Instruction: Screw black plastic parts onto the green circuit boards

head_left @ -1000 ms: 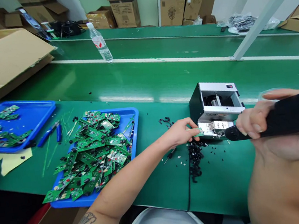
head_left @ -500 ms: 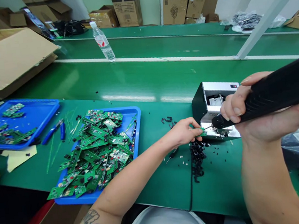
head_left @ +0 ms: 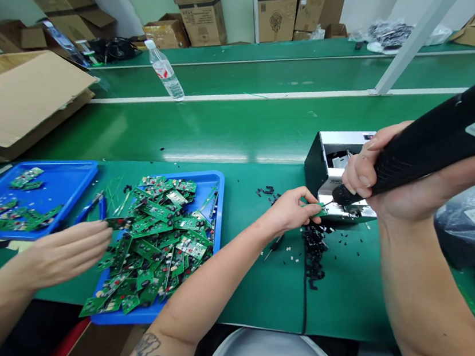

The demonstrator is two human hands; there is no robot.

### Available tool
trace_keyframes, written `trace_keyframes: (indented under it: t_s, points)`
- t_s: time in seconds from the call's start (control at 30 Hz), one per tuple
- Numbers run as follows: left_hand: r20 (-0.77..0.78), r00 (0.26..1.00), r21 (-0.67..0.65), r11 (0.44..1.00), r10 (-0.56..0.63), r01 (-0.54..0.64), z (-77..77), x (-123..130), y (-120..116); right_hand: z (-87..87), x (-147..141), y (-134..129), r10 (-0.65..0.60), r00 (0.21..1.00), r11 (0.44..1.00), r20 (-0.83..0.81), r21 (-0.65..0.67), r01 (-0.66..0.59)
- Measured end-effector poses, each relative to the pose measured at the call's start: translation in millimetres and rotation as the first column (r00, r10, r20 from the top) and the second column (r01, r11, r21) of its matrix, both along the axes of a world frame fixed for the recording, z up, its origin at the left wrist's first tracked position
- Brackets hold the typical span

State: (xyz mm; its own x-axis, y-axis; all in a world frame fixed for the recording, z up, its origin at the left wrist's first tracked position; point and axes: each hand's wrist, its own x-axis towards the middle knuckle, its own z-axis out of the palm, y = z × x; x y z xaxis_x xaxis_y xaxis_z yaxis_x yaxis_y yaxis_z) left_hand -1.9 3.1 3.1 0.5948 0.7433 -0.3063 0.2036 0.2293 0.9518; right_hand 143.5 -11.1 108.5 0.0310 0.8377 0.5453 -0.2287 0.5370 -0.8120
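I'd say the left hand (head_left: 296, 210), pinching a green board (head_left: 322, 210) by the boxy machine (head_left: 314, 165), should brace it while the right hand (head_left: 387, 180), wrapped around a black power tool (head_left: 438, 141), works steadily.

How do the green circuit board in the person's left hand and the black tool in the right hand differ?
Size: the circuit board shows only as a small piece; the tool is long and thick.
Colour: the circuit board is green; the tool is black with a pale label.
Hold: the left hand pinches the circuit board; the right hand wraps around the tool.
Shared: both are hand-held.
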Motion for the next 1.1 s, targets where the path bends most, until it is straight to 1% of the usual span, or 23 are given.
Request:
trace_keyframes:
  t_s: [0.17,0.27,0.33,0.47,0.5,0.6,0.67,0.8,0.97,1.1]
  points:
    - [-0.010,1.000,0.010,1.000,0.005,-0.005,1.1,-0.3,-0.4,-4.2,-2.0,3.3,0.031,0.999,1.000,-0.012,-0.002,-0.031]
    - [-0.032,0.999,0.011,1.000,0.007,-0.006,3.5,-0.6,-0.9,-3.7,-0.2,0.0,0.034,0.999,0.999,-0.008,0.003,-0.034]
    - [-0.054,0.999,0.015,1.000,0.004,-0.004,5.5,-0.7,-1.1,-0.2,4.8,-7.3,0.008,1.000,1.000,0.000,-0.006,-0.008]
    - [-0.094,0.996,0.021,1.000,0.003,-0.001,9.2,-0.5,-1.0,7.5,23.3,-23.8,-0.162,0.987,0.986,0.012,-0.042,0.163]
    - [-0.097,0.995,0.024,1.000,0.002,0.000,9.9,-0.5,-1.1,7.7,28.5,-25.2,-0.178,0.984,0.984,0.026,-0.025,0.178]
    - [-0.092,0.996,0.026,1.000,-0.008,0.010,10.9,-1.2,-1.3,0.8,41.0,-20.6,-0.162,0.986,0.985,0.038,0.073,0.159]
    - [-0.090,0.996,0.018,1.000,-0.012,0.014,10.5,-1.7,-1.5,-7.1,44.5,-14.5,-0.155,0.988,0.984,0.021,0.095,0.153]
    - [-0.091,0.996,0.020,1.000,-0.009,0.011,8.5,-2.4,-1.7,-17.8,41.0,-9.7,-0.163,0.987,0.985,0.004,0.066,0.162]
    - [-0.096,0.995,0.016,1.000,-0.015,0.017,8.9,-2.4,-1.4,-20.8,38.3,-11.6,-0.147,0.989,0.989,-0.020,0.029,0.148]
    - [-0.105,0.994,0.040,0.999,-0.010,0.015,9.7,-1.7,-1.6,-22.7,39.3,-14.0,-0.151,0.988,0.989,-0.012,0.002,0.151]
